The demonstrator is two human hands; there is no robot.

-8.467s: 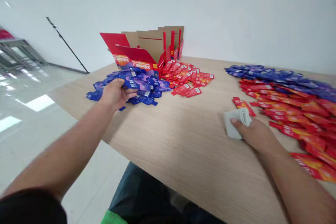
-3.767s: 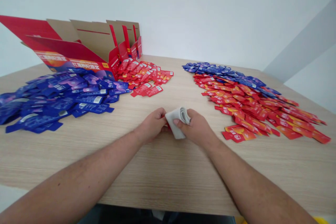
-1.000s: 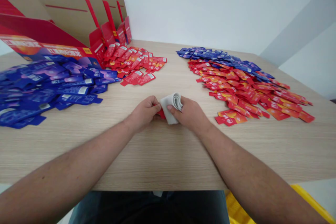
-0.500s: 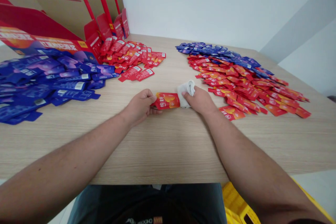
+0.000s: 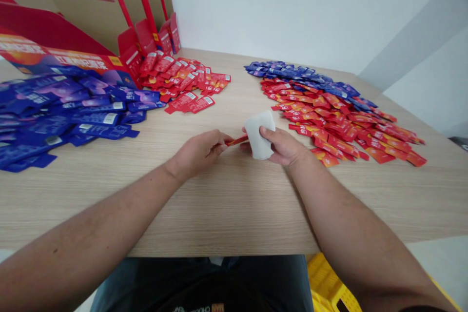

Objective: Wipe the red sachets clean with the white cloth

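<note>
My left hand (image 5: 204, 151) pinches one end of a red-and-orange pouch (image 5: 237, 141), which is turned nearly edge-on to me. A folded white cloth (image 5: 260, 135) is gripped by my right hand (image 5: 287, 145), its thumb on the face toward me. The pouch's far end meets the cloth's left side; whether the cloth wraps around it I cannot tell. Both hands are above the middle of the wooden table (image 5: 226, 214).
Blue pouches (image 5: 91, 107) lie heaped at the left, with red pouches (image 5: 186, 78) beside red cardboard boxes (image 5: 84, 53) behind. On the right spreads a pile of red pouches (image 5: 340, 122), with blue pouches (image 5: 300, 73) along its back. Below the table's edge is a yellow crate (image 5: 325, 282).
The pouch has turned from showing its printed front to nearly edge-on. My right hand has turned the cloth so that its flat face shows.
</note>
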